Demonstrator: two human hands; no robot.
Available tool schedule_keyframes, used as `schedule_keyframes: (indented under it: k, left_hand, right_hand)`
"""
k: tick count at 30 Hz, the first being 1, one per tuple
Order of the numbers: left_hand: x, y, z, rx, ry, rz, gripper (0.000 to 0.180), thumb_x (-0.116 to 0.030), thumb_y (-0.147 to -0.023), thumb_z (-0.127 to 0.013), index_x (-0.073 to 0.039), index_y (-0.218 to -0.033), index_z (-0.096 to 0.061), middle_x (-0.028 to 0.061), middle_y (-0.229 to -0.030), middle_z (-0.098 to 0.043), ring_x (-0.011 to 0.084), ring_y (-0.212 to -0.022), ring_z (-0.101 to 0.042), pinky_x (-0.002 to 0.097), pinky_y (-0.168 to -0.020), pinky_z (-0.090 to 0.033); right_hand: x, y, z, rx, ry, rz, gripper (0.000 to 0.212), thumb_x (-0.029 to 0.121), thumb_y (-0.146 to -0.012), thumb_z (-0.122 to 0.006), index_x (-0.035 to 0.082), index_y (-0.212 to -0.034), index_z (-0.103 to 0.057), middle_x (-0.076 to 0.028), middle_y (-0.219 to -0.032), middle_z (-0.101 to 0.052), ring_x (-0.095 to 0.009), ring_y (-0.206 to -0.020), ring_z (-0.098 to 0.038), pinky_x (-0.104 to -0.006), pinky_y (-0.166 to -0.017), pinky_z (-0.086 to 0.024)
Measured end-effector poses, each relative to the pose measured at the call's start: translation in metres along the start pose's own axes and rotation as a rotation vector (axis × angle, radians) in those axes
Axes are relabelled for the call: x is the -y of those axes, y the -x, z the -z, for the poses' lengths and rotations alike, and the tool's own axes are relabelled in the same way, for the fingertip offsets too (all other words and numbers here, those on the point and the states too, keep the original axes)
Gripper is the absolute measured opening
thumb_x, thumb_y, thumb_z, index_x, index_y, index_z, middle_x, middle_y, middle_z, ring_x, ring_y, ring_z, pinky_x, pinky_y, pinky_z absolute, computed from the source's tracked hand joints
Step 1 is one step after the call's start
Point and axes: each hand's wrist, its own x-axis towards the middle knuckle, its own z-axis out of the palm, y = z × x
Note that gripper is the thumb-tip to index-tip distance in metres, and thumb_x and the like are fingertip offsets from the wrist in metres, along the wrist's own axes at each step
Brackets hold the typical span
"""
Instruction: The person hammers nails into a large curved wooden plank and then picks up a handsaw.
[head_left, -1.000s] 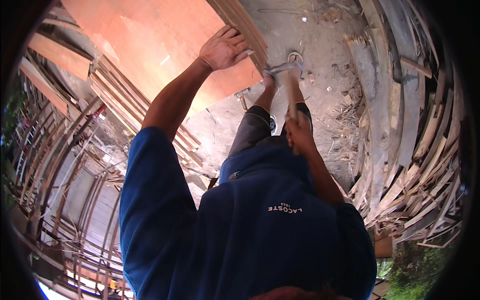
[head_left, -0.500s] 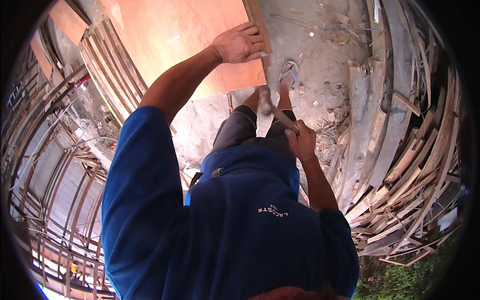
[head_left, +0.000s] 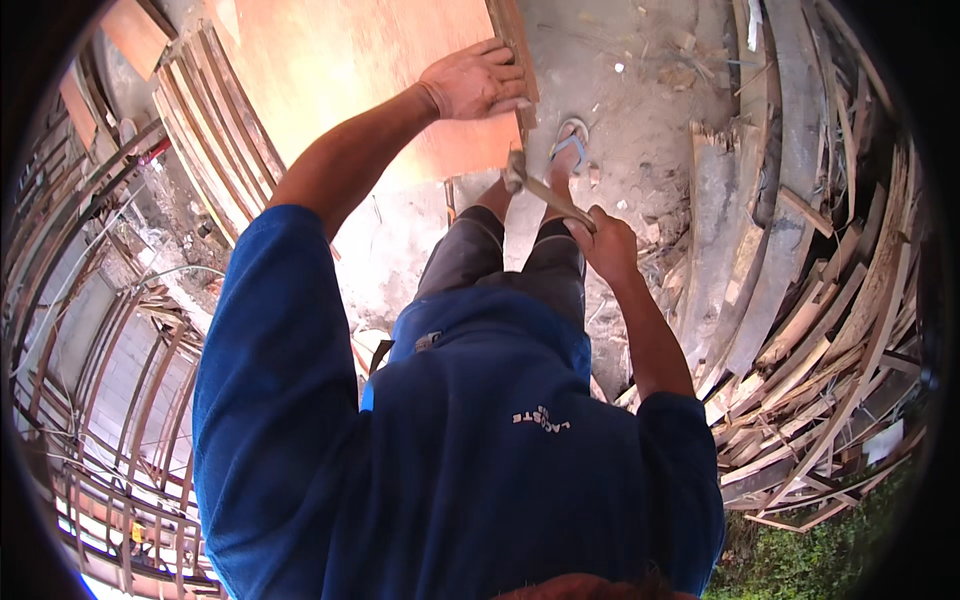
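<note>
The right hand (head_left: 608, 247), we note, is closed round the handle of a hammer (head_left: 555, 203); its long axis slants up-left, head beside the corner of the wooden panel (head_left: 370, 90). The left hand (head_left: 478, 82) lies unclenched on that panel.

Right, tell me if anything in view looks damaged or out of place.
At right, one weathered plank has a ragged, splintered upper end, as if broken. Near it, the scrap wood lies jumbled, pieces crossing at different angles.
</note>
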Motion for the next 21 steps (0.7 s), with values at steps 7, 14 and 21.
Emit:
schedule_keyframes:
  k: [7, 14, 21]
  left_hand:
    - [-0.004, -0.001, 0.003, 0.021, 0.006, 0.02, 0.027, -0.035, -0.096, -0.059, -0.012, -0.109, -0.067, 0.001, -0.106, -0.064, 0.0223, -0.11, -0.056, 0.0384, -0.111, -0.037]
    - [-0.009, 0.0, 0.0, -0.04, -0.007, -0.002, 0.025, -0.035, -0.096, -0.06, -0.012, -0.1, -0.067, 0.0022, -0.101, -0.064, 0.0223, -0.107, -0.056, 0.0377, -0.107, -0.04]
    - [-0.001, -0.003, 0.0, -0.097, -0.046, -0.068, 0.027, -0.037, -0.096, -0.059, -0.012, -0.102, -0.068, 0.0029, -0.103, -0.064, 0.0234, -0.105, -0.056, 0.039, -0.108, -0.039]
  right_hand:
    - [-0.004, 0.007, 0.021, -0.095, -0.196, 0.341, 0.041, 0.044, -0.085, -0.074, 0.005, -0.085, -0.061, -0.018, -0.073, -0.067, -0.037, -0.066, -0.067, -0.0478, -0.058, -0.052]
    - [0.008, -0.006, 0.028, 0.024, -0.05, 0.051, 0.043, 0.047, -0.085, -0.073, 0.006, -0.086, -0.064, -0.019, -0.076, -0.068, -0.037, -0.07, -0.069, -0.046, -0.061, -0.053]
    - [-0.012, -0.028, 0.021, 0.001, 0.07, 0.04, 0.046, 0.05, -0.082, -0.075, 0.006, -0.08, -0.058, -0.013, -0.068, -0.062, -0.036, -0.066, -0.066, -0.0458, -0.061, -0.052]
